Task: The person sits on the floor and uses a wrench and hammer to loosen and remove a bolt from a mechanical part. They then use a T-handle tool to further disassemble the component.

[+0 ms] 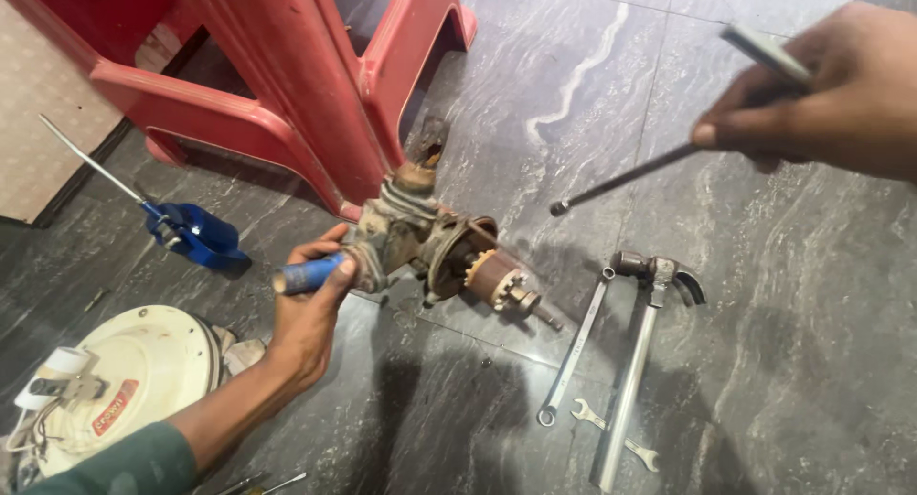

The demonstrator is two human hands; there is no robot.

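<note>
A: Over the grey stone floor [764,361], head cam — L hand [310,309]?
B: Fingers wrapped round a blue-handled tool [308,274], against a rusty motor assy [435,251], held up mid-frame.
A: R hand [841,94]?
B: Top right, pinching a thin metal rod [621,180].
A: Labels?
B: Red rectangular sticker [115,407] on the cream round cover [143,371], bottom left.

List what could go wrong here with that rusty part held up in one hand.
The left hand alone props the rusty motor assembly on the grey stone floor; it might tip or slip. The long metal rod in the right hand could glance off. The claw hammer and spanners lie loose nearby.
</note>
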